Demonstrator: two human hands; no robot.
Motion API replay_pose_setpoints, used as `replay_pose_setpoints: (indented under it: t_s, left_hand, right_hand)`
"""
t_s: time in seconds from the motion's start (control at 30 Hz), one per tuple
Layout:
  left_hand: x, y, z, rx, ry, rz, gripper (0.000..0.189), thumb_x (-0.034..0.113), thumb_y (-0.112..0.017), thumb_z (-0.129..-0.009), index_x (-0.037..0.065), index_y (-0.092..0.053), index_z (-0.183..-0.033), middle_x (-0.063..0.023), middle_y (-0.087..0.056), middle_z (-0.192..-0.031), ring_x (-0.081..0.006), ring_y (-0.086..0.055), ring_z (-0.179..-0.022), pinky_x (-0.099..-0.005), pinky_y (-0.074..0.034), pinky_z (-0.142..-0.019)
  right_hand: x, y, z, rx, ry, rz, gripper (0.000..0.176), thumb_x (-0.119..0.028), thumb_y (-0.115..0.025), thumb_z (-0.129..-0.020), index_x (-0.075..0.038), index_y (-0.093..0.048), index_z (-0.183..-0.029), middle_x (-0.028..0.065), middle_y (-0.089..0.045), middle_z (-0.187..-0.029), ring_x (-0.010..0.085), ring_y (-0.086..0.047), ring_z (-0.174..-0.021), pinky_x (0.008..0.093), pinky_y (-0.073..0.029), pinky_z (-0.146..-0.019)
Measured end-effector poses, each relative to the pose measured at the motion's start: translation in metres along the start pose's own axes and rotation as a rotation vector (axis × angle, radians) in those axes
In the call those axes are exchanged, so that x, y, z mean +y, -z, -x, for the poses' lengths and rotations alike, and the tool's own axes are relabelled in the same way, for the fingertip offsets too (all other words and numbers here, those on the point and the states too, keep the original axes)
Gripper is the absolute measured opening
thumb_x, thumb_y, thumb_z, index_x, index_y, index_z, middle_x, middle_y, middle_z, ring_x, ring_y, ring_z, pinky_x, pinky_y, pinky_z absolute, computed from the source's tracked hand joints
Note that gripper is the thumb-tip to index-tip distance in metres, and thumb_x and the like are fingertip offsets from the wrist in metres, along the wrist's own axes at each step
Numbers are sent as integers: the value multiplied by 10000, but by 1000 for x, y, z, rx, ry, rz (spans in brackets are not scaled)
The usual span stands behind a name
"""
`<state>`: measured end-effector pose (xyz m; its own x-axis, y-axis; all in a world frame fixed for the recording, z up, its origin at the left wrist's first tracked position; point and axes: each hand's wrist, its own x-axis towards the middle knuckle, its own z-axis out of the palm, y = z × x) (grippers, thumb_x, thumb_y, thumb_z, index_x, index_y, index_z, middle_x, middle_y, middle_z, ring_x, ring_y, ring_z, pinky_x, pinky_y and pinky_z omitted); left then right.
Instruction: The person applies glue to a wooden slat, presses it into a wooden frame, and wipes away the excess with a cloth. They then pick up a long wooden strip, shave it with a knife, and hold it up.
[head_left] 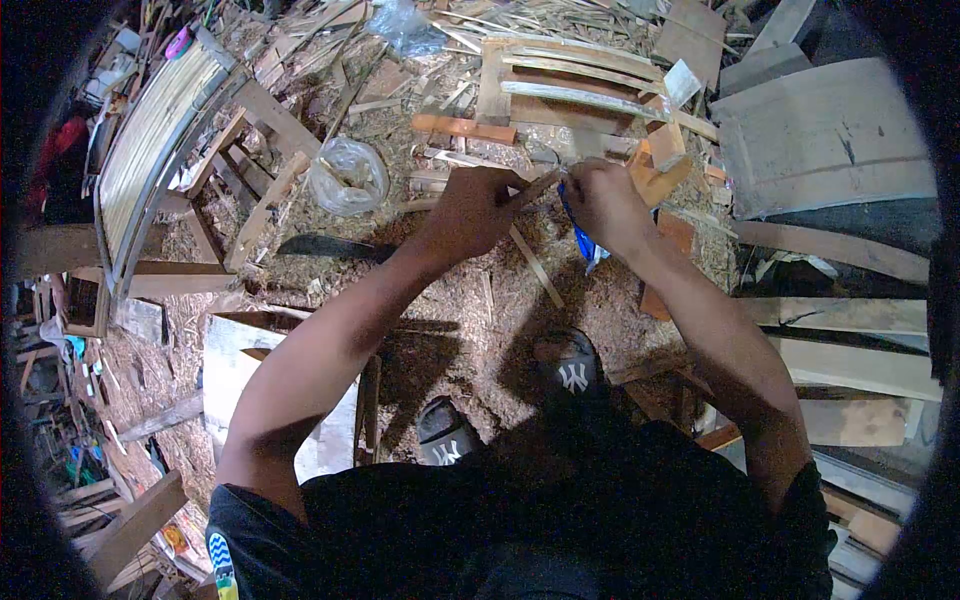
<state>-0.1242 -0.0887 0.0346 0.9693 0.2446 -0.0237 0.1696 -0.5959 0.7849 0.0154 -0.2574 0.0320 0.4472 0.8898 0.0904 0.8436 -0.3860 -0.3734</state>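
Observation:
My left hand [472, 212] is closed around a short, narrow wooden piece [537, 188] that slants up to the right. Its upper end meets the fingertips of my right hand [608, 205], which are pinched together beside it. A small curved greyish piece [546, 157] shows just above that meeting point. Below my right hand hangs a blue and white plastic packet [586, 245], partly covered by the fingers. I cannot tell exactly what the right fingers grip. On the shavings under both hands lies a thin wood strip [537, 266].
A clear plastic bag [347, 177] and a dark flat blade [330, 246] lie left of my hands. Beyond them are an orange wood block [464, 128] and a curved slatted frame [585, 92]. Boards [850, 315] are stacked at right; a slatted panel [160, 130] leans at left.

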Motion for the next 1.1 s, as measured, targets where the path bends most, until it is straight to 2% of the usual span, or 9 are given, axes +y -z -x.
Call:
replay_pose_setpoints:
  t_s: [0.23,0.37,0.43,0.57,0.67,0.77,0.93,1.03,1.1]
  left_hand:
    - [4,-1,1,60,-3,-53,221,204,-671,-849,49,-746,-988,-202,-708,-817,-305,-710,-731,-396,-554,-682]
    - [-11,0,-5,61,23,-54,240,230,-686,-842,55,-747,-994,-192,-712,-815,-296,-713,-736,-385,-558,-694]
    - [-14,0,-5,57,25,41,255,268,-679,-896,66,-745,-1037,-138,-702,-705,-194,-662,-553,-349,-539,-579]
    - [-13,4,-3,18,98,92,271,277,-687,-897,60,-742,-1048,-113,-699,-689,-170,-654,-540,-344,-537,-561]
    - [-15,10,-1,-59,200,123,253,235,-671,-884,57,-744,-1048,-152,-724,-798,-192,-690,-587,-337,-559,-609]
    - [-30,8,0,-18,101,159,266,232,-665,-902,44,-733,-1077,-121,-718,-779,-143,-649,-516,-318,-542,-550]
    - [-26,14,3,-60,228,268,247,183,-655,-918,42,-720,-1111,-82,-696,-747,-108,-610,-518,-284,-500,-495]
    - [-27,16,2,-114,228,362,257,181,-657,-918,43,-711,-1128,-77,-691,-755,-101,-601,-525,-280,-492,-489]
    - [-25,16,0,-120,235,363,265,186,-660,-917,42,-707,-1134,-75,-689,-758,-99,-597,-528,-276,-491,-494]
  right_hand:
    - [2,2,1,-72,16,15,123,-76,-626,-839,45,-635,-824,238,-622,-854,419,-628,-865,475,-509,-795]
    - [7,0,8,62,26,-67,148,-100,-606,-890,38,-644,-851,242,-623,-848,420,-628,-836,473,-502,-779]
    - [9,-2,10,118,29,-89,164,-111,-597,-911,37,-648,-862,246,-625,-852,421,-629,-833,472,-500,-773]
    - [26,-12,15,140,-70,-145,207,-139,-568,-948,42,-661,-917,253,-647,-873,425,-638,-846,459,-502,-779]
    - [48,-30,23,155,-165,-165,227,-148,-552,-950,48,-657,-902,259,-654,-836,428,-645,-813,465,-508,-766]
    - [63,-35,29,215,-264,-264,253,-162,-539,-952,44,-656,-862,257,-650,-761,434,-644,-743,473,-508,-726]
    - [81,-37,27,245,-352,-212,273,-184,-539,-964,38,-671,-877,241,-662,-736,423,-653,-709,473,-496,-689]
    - [90,-37,28,151,-418,-300,256,-193,-559,-961,38,-668,-966,255,-679,-856,412,-663,-798,470,-504,-742]
    - [95,-46,26,280,-306,-107,262,-191,-596,-944,33,-648,-1070,262,-666,-971,410,-648,-889,469,-500,-822]
